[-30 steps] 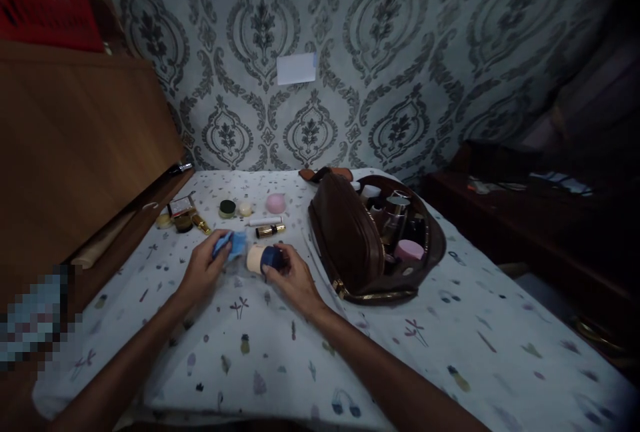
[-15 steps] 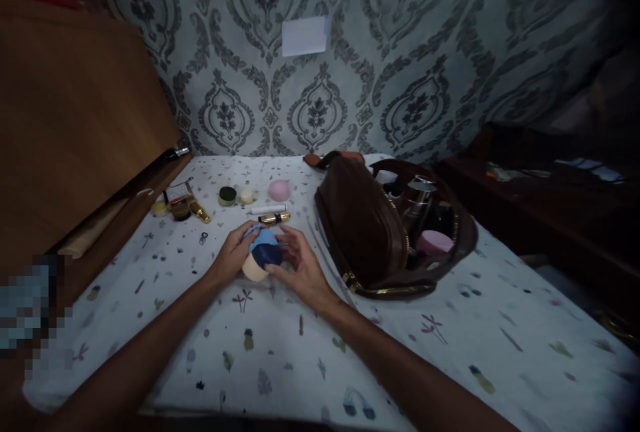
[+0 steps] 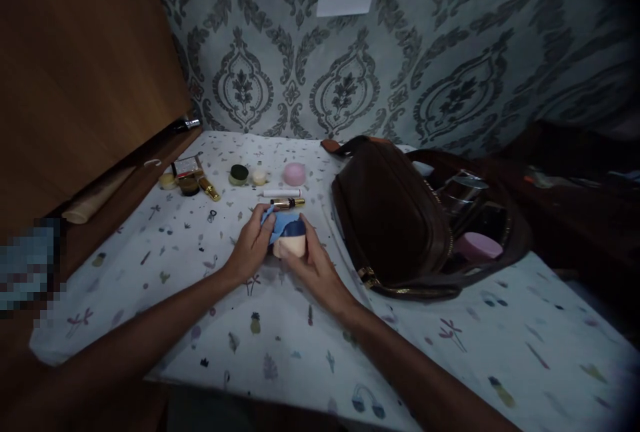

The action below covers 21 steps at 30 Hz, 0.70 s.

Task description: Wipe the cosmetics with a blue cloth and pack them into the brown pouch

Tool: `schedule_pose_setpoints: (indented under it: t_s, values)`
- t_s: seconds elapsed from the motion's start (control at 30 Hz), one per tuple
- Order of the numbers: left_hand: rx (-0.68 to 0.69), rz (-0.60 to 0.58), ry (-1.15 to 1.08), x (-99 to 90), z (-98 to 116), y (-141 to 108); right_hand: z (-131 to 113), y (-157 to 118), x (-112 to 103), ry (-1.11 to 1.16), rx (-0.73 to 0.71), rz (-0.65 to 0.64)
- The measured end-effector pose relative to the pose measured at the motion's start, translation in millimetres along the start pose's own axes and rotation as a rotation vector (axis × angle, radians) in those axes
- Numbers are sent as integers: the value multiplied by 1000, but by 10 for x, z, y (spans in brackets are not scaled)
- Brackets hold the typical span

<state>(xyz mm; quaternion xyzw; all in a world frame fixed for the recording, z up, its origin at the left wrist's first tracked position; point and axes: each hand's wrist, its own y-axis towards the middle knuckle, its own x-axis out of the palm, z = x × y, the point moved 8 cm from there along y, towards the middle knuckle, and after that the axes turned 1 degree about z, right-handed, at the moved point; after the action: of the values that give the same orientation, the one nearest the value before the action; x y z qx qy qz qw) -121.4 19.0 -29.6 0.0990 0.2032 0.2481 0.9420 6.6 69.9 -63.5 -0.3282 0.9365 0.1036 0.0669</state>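
Note:
My right hand (image 3: pixel 314 262) is wrapped round a small jar (image 3: pixel 291 243) with a dark blue lid and a cream body. A light blue cloth (image 3: pixel 284 223) lies against the jar's lid, and my left hand (image 3: pixel 254 240) pinches its left side. Just beyond my hands lie a gold and black tube (image 3: pixel 288 203) and a white pen-like stick (image 3: pixel 282 193). Behind them stand a pink round container (image 3: pixel 295 174), a small cream jar (image 3: pixel 259 177) and a dark-lidded jar (image 3: pixel 239 175).
An open brown bag (image 3: pixel 393 219) holding a pink container (image 3: pixel 479 246) and a bottle stands on the right. Several cosmetics, one a gold tube (image 3: pixel 209 189), sit at the left beside a wooden panel (image 3: pixel 95 72). A patterned wall rises behind.
The view has shifted, and the jar has been turned more upright, with its cream side now facing me. The blue cloth sits further to the left of the lid, between my hands.

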Motion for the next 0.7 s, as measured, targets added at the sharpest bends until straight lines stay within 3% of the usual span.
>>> schedule_pose_setpoints:
  t_s: [0.1,0.2,0.3,0.43,0.7]
  values:
    - [36,-59,9,16,23,-16,29,3,60,47,-3,-61]
    - [187,-134,82,28,95,-22,43,38,44,59,-29,-74]
    - [362,-225,177,52,156,-46,-24,41,6,-69,-122,-85]
    - [490,-310,248,80,187,-90,-130,-34,17,-280,-276,-95]
    - [456,-174,279,-27,313,-82,-83,-26,17,-233,-203,-11]
